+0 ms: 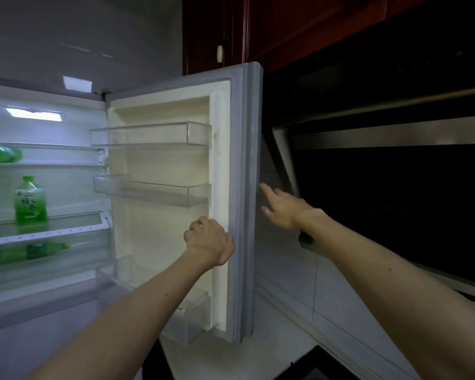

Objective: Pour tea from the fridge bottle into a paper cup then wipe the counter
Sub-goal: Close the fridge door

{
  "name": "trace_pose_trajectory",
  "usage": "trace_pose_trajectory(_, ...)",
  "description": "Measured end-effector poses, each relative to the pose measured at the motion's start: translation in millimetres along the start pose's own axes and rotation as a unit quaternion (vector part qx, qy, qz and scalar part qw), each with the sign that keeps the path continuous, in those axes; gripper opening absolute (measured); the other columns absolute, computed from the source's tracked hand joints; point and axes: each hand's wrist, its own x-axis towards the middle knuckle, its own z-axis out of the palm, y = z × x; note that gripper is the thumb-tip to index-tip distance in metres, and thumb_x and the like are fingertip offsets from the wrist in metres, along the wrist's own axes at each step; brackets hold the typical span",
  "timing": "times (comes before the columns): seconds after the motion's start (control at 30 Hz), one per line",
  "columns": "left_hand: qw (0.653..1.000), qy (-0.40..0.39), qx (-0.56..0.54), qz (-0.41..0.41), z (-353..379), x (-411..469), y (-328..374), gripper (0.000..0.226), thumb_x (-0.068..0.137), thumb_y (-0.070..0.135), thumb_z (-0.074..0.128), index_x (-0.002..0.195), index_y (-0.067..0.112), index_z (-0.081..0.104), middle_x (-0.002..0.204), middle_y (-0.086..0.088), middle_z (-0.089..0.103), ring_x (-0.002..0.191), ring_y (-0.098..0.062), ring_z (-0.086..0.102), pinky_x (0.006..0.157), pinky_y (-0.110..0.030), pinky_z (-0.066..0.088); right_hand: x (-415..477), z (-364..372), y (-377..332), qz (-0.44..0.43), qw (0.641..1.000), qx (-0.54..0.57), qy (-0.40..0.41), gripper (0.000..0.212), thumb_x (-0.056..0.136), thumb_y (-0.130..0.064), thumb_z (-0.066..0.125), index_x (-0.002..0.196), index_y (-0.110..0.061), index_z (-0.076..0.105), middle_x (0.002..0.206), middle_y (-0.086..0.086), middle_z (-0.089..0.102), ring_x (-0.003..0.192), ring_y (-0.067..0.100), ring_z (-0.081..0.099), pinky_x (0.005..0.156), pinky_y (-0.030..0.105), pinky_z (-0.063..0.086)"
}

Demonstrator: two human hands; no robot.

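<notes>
Tea bottle (30, 200) stands upright far left; left hand (209, 240), gripping the fridge door (242, 160), is nearer. Right hand (283, 208) spread, empty.

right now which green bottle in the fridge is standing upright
The green tea bottle on the middle shelf, cap up; the top-shelf bottle and the bottom bottle lie on their sides.

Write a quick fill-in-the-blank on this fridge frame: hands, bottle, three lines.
1. The left hand grips the edge of the fridge ____.
2. The labelled green bottle stands ____ on its glass shelf.
3. The right hand, fingers straight, holds ____.

Missing words: door; upright; nothing.
</notes>
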Motion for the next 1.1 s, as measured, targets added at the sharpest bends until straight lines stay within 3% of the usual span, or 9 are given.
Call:
trace_pose_trajectory(0.13,0.999,0.036,0.011,-0.009,-7,3,2,0.051,0.096,0.040,0.032,0.125,0.000,0.046,0.123,-0.020,0.049,0.111,-0.035,0.052,0.086,-0.040,0.048,23,-10,1,-0.009,0.998,0.026,0.051,0.072,0.101,-0.039,0.034,0.151,-0.030,-0.017,0.150,0.016,0.032,0.123,0.035,0.049,0.096,0.049,0.046)
trace_pose_trajectory(0.33,0.994,0.108,-0.013,0.002,-8,-1,12,0.043,0.094,0.038,0.037,0.120,0.004,0.044,0.117,-0.015,0.051,0.103,-0.029,0.054,0.078,-0.037,0.048,50,-23,-7,-0.040,0.988,0.084,0.127,0.072,0.103,-0.039,0.029,0.149,-0.024,-0.025,0.150,0.016,0.032,0.119,0.033,0.051,0.096,0.049,0.046)
trace_pose_trajectory(0.47,0.989,0.141,-0.043,0.007,-5,-1,24,0.049,0.094,0.040,0.037,0.127,0.004,0.038,0.117,-0.012,0.047,0.103,-0.026,0.052,0.077,-0.037,0.050,64,-32,-14,-0.053,0.976,0.118,0.173,0.069,0.103,-0.040,0.027,0.150,-0.024,-0.022,0.157,0.014,0.019,0.114,0.033,0.054,0.087,0.044,0.051)
trace_pose_trajectory(0.6,0.988,0.146,-0.054,0.010,1,1,35,0.076,0.093,0.042,0.038,0.149,-0.001,0.011,0.131,-0.014,0.040,0.114,-0.028,0.048,0.086,-0.040,0.048,73,-37,-20,-0.061,0.964,0.164,0.201,0.066,0.104,-0.036,0.026,0.152,-0.022,-0.018,0.157,0.015,0.011,0.110,0.035,0.054,0.091,0.048,0.050)
trace_pose_trajectory(0.7,0.987,0.152,-0.053,0.014,3,0,40,0.082,0.093,0.044,0.038,0.152,0.000,0.001,0.135,-0.015,0.037,0.117,-0.029,0.046,0.088,-0.040,0.048,73,-36,-22,-0.072,0.958,0.187,0.206,0.063,0.104,-0.035,0.027,0.153,-0.023,-0.012,0.153,0.014,0.013,0.114,0.034,0.049,0.096,0.049,0.047)
trace_pose_trajectory(0.87,0.987,0.151,-0.052,0.001,2,-5,40,0.085,0.093,0.046,0.037,0.151,-0.002,-0.002,0.136,-0.015,0.040,0.117,-0.028,0.048,0.089,-0.040,0.048,68,-38,-32,-0.093,0.950,0.197,0.222,0.061,0.104,-0.037,0.028,0.154,-0.026,-0.004,0.145,0.015,0.018,0.107,0.035,0.050,0.090,0.046,0.049)
trace_pose_trajectory(1.1,0.979,0.177,-0.094,-0.032,-2,-21,14,0.091,0.092,0.049,0.037,0.150,-0.005,-0.008,0.139,-0.015,0.038,0.118,-0.028,0.047,0.087,-0.040,0.048,55,-39,-68,-0.119,0.926,0.188,0.307,0.057,0.103,-0.035,0.031,0.153,-0.026,0.007,0.129,0.015,0.029,0.074,0.026,0.051,0.062,0.038,0.050)
